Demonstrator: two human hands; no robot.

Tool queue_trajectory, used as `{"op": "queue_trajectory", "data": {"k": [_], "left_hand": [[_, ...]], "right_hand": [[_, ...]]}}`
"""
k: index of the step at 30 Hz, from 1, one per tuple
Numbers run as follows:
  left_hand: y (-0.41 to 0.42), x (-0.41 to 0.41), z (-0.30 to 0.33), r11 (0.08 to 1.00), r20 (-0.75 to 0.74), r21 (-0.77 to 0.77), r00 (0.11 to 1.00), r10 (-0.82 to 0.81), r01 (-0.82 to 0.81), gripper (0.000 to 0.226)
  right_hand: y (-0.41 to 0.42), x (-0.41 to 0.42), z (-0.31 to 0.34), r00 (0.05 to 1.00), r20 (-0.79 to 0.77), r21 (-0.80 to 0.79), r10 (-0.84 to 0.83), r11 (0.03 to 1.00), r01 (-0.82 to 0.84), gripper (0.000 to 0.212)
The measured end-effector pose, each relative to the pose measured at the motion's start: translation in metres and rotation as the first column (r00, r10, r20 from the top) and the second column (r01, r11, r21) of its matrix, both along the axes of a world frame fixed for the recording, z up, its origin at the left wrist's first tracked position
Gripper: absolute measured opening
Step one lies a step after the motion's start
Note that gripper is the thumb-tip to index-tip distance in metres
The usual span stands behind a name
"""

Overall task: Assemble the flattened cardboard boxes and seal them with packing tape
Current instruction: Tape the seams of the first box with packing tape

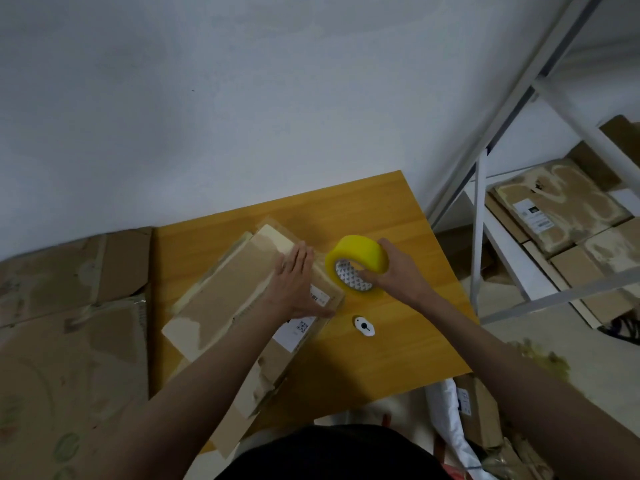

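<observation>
Taping the top seam of the cardboard box (242,299) at the table's (398,358) centre-left, by the look of it: left hand (298,282) pressed flat on the box top with fingers straight, right hand (391,268) gripping the yellow tape roll (356,261) just beside the box's 3 o'clock edge, thumb in the core. Next, probably pulling the strip taut and severing it, perhaps with the small white cutter (363,326) lying near at 5 o'clock of the roll.
</observation>
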State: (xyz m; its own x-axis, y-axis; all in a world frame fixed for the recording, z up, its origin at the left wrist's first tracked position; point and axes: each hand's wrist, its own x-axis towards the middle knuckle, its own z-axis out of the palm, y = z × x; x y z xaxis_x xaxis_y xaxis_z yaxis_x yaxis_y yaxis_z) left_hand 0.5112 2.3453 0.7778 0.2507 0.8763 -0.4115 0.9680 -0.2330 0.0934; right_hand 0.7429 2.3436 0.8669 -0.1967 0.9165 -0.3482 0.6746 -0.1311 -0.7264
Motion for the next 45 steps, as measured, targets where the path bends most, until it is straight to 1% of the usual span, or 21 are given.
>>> {"op": "queue_trajectory", "data": {"k": [3,7,9,11,12,15,20,23,27,33,37,41,45], "left_hand": [[0.001,0.001,-0.001,1.0,0.001,-0.001,1.0,0.008,-0.008,0.147],[0.005,-0.009,0.0,1.0,-0.017,0.015,1.0,0.015,-0.014,0.145],[0.01,-0.02,0.0,0.999,-0.028,0.021,0.999,0.033,-0.033,0.145],[0.011,-0.028,-0.001,1.0,-0.05,0.02,0.999,0.015,-0.014,0.145],[0.011,-0.029,-0.002,0.999,-0.061,0.033,0.998,0.003,-0.001,0.144],[0.006,-0.027,-0.005,0.998,-0.071,0.058,0.997,-0.015,0.019,0.137],[-0.001,-0.021,-0.011,0.989,-0.077,0.126,0.994,-0.072,0.082,0.113],[-0.004,-0.016,-0.013,0.986,-0.068,0.111,0.99,-0.12,0.127,0.103],[0.0,-0.019,-0.01,0.985,-0.082,0.103,0.988,-0.13,0.138,0.104],[0.011,-0.031,-0.007,0.993,-0.072,0.084,0.994,-0.081,0.087,0.12],[0.018,-0.037,-0.005,0.997,-0.094,0.045,0.994,-0.062,0.066,0.109],[0.022,-0.04,-0.005,0.997,-0.11,0.03,0.992,-0.064,0.068,0.109],[0.022,-0.042,-0.009,0.996,-0.116,0.033,0.99,-0.074,0.079,0.105]], "right_hand": [[0.001,-0.001,-0.001,0.997,0.007,0.023,0.077,0.997,-0.078,0.064],[-0.001,0.005,-0.001,0.989,0.092,0.028,0.116,0.992,-0.119,0.075],[-0.004,0.019,-0.002,0.979,0.158,0.015,0.132,0.991,-0.136,0.07],[-0.011,0.032,-0.007,0.969,0.199,-0.002,0.145,0.989,-0.148,0.062],[-0.013,0.036,-0.011,0.968,0.209,-0.006,0.138,0.99,-0.14,0.062],[-0.015,0.038,-0.019,0.975,0.197,0.01,0.104,0.994,-0.108,0.067],[-0.013,0.04,-0.031,0.966,0.214,0.013,0.143,0.989,-0.149,0.059],[-0.014,0.039,-0.04,0.965,0.214,-0.01,0.148,0.989,-0.149,0.059],[-0.012,0.034,-0.051,0.967,0.202,-0.044,0.158,0.987,-0.153,0.056],[-0.005,0.014,-0.072,0.968,0.149,-0.106,0.201,0.977,-0.187,0.053],[-0.002,0.004,-0.091,0.972,0.11,-0.143,0.209,0.971,-0.192,0.049],[0.005,0.001,-0.107,0.974,0.111,-0.144,0.199,0.973,-0.183,0.047],[0.016,-0.001,-0.121,0.968,0.112,-0.153,0.224,0.967,-0.206,0.05]]}}
